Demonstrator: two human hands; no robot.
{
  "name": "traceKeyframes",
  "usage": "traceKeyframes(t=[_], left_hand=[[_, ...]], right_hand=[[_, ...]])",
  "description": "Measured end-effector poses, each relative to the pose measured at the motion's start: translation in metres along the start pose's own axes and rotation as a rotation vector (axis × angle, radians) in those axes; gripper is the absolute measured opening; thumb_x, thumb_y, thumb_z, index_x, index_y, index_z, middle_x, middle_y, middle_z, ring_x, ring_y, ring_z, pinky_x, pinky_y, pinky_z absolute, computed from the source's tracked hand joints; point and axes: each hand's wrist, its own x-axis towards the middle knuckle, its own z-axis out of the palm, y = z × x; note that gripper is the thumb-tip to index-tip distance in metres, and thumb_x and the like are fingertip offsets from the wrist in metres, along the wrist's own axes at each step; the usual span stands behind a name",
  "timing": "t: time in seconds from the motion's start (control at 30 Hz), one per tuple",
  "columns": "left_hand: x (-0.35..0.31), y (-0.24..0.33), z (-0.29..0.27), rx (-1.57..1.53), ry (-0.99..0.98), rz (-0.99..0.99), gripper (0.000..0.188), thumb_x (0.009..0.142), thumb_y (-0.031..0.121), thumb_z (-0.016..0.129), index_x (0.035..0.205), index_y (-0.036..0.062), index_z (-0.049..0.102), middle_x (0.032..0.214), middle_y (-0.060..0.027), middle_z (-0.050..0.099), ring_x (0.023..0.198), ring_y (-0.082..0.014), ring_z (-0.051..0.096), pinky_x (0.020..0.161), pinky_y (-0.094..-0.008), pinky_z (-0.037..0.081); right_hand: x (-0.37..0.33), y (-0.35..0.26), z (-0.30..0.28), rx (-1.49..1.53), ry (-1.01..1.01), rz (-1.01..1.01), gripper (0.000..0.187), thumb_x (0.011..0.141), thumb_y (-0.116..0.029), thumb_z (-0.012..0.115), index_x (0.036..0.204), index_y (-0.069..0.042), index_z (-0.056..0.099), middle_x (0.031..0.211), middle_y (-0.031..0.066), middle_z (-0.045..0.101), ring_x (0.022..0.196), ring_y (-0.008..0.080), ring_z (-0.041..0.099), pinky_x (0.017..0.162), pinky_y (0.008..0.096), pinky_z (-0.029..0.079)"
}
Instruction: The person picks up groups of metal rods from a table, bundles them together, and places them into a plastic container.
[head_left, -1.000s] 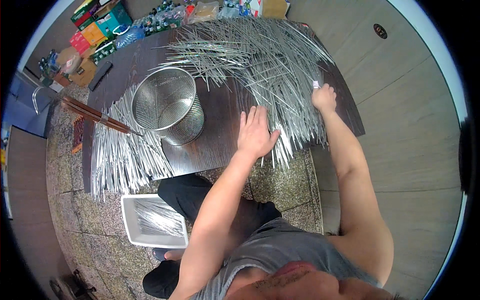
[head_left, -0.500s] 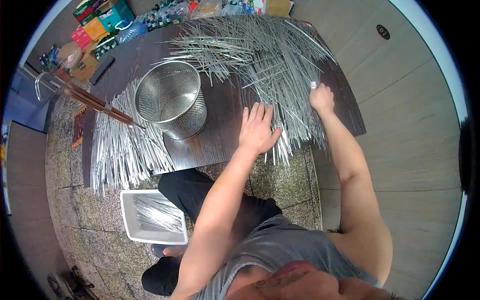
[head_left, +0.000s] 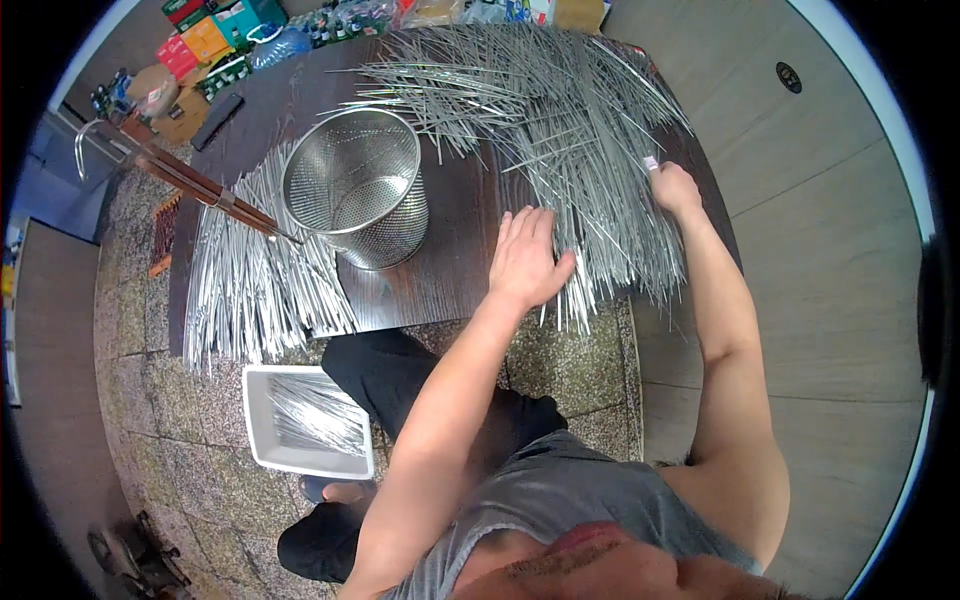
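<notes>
A large heap of thin silvery metal rods (head_left: pixel 600 170) spreads over the right half of the dark wooden table (head_left: pixel 460 225). My left hand (head_left: pixel 527 258) lies flat, fingers stretched out, on the table and against the left side of the rods' near ends. At the heap's right edge, my right hand (head_left: pixel 677 189) is closed, with a small white piece (head_left: pixel 650 163) showing at its fingertips. Whether that piece is held or wrapped on a finger, I cannot tell. Beside the hands to the left stands a perforated metal basket (head_left: pixel 355 190), with no rods in it.
Another pile of rods (head_left: pixel 265 290) covers the table's left end, below a brown-handled metal tool (head_left: pixel 205 195). A white tub (head_left: pixel 258 420) of rods sits on the speckled floor. A dark oblong object (head_left: pixel 217 122) lies at the far left edge; boxes and bottles stand behind.
The whole view has shifted slightly. My right hand has moved a little to the right, and the rods beside it spread further that way. My left hand stays flat by the rods.
</notes>
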Motion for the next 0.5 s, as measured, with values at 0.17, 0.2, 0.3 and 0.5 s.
traceKeyframes(t=[0.17,0.2,0.3,0.5], left_hand=[[0.003,0.0,0.0,-0.097,0.054,-0.031,0.05,0.083,0.028,0.059,0.12,-0.0045,0.051,0.125,-0.0218,0.053,0.125,-0.0351,0.044,0.114,-0.0463,0.025],[0.002,-0.002,-0.001,-0.121,0.059,-0.03,0.048,0.082,0.027,0.059,0.117,-0.0049,0.052,0.123,-0.0222,0.054,0.123,-0.036,0.045,0.113,-0.0466,0.026],[0.001,-0.007,0.002,-0.15,0.125,-0.022,0.043,0.081,0.024,0.061,0.112,-0.0053,0.054,0.117,-0.0232,0.055,0.118,-0.0379,0.048,0.11,-0.0464,0.031],[0.002,-0.005,0.003,-0.168,0.185,-0.003,0.04,0.079,0.02,0.063,0.109,-0.0062,0.054,0.114,-0.0242,0.056,0.114,-0.0393,0.049,0.104,-0.0452,0.035]], right_hand=[[0.018,-0.015,-0.003,0.005,0.12,-0.159,0.047,0.091,-0.039,0.051,0.12,-0.002,0.059,0.116,0.022,0.061,0.108,0.0378,0.059,0.092,0.0447,0.047],[0.02,-0.024,0.0,0.008,0.116,-0.165,0.047,0.091,-0.039,0.051,0.12,-0.002,0.059,0.116,0.022,0.061,0.108,0.0378,0.059,0.092,0.0447,0.047],[0.009,-0.073,-0.001,0.295,0.07,-0.578,0.048,0.087,-0.034,0.062,0.122,-0.001,0.058,0.117,0.0207,0.061,0.104,0.0332,0.062,0.089,0.0422,0.048],[0.027,-0.126,0.018,0.203,-0.038,-0.885,0.047,0.089,-0.031,0.058,0.131,-0.009,0.054,0.129,0.0157,0.056,0.118,0.0333,0.052,0.101,0.0407,0.04]])
